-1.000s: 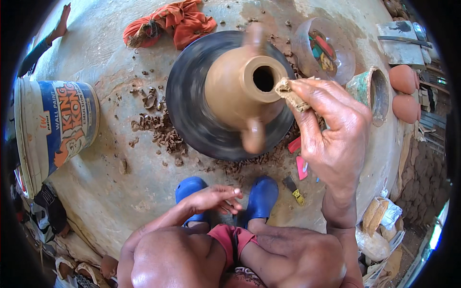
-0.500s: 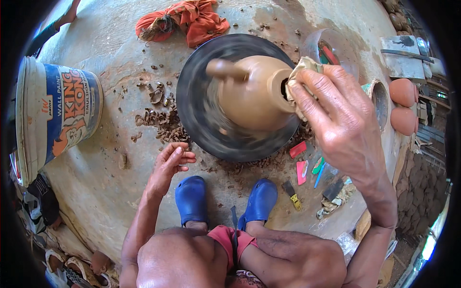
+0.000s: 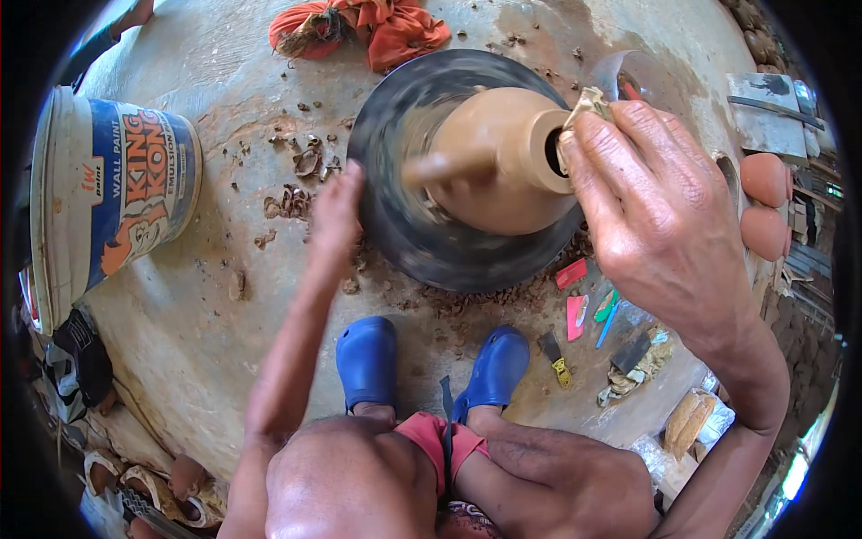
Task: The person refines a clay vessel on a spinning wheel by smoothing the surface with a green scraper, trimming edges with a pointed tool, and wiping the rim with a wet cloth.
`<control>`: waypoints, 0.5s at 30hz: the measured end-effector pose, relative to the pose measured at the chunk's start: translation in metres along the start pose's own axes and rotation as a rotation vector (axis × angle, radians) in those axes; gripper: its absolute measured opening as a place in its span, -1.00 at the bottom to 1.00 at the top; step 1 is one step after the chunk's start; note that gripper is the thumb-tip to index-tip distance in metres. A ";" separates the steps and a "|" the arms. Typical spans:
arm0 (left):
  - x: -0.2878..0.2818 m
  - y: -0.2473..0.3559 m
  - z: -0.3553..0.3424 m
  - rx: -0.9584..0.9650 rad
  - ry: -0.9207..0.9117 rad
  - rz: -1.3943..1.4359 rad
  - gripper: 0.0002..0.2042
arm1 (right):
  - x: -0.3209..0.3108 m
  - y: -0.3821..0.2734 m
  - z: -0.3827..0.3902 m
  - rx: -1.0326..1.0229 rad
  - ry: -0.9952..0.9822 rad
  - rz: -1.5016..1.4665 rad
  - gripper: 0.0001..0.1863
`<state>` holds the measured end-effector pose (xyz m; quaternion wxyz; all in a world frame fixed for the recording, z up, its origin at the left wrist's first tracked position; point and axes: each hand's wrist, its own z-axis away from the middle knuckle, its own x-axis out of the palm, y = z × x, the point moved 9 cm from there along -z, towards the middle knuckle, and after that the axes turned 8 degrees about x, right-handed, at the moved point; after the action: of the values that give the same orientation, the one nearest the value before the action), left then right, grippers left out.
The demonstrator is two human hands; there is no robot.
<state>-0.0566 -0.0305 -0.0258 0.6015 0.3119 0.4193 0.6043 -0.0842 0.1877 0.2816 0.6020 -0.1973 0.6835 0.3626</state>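
Observation:
A brown clay pot (image 3: 485,189) with a narrow neck and a side spout or handle, smeared by spinning, stands on a black potter's wheel (image 3: 449,269). My right hand (image 3: 655,189) grips a folded beige cloth (image 3: 588,106) at the far side of the pot's mouth, against the rim. Fingers hide part of that cloth. Over at the wheel's left edge is my left hand (image 3: 337,211), blurred by motion; whether it touches the edge cannot be made out.
Clay trimmings (image 3: 292,202) lie left of the wheel. A large paint bucket (image 3: 67,216) stands at far left. An orange cloth (image 3: 404,31) is bunched beyond the wheel. Small red, pink and yellow-handled tools, a scraper (image 3: 558,364) among them, lie near my blue clogs (image 3: 368,359). Reddish pots (image 3: 765,180) stand right.
My left hand has moved up and forward from beside my foot to the wheel's edge. The wheel and pot have turned. My right hand keeps the cloth at the pot's mouth.

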 end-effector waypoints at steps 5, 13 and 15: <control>0.115 -0.075 0.169 -0.419 -0.791 0.351 -0.42 | -0.010 -0.005 0.004 0.009 -0.108 0.046 -0.50; -0.008 -0.001 0.025 -0.115 -0.090 0.264 -0.35 | -0.010 0.003 -0.004 0.071 -0.034 0.055 -0.50; 0.028 -0.015 0.004 -0.116 -0.154 0.343 -0.35 | 0.000 0.006 0.003 0.070 -0.098 0.115 -0.52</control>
<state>-0.0482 -0.0034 -0.0402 0.5369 0.3888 0.2772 0.6955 -0.0866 0.1936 0.2832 0.6194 -0.1185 0.6757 0.3816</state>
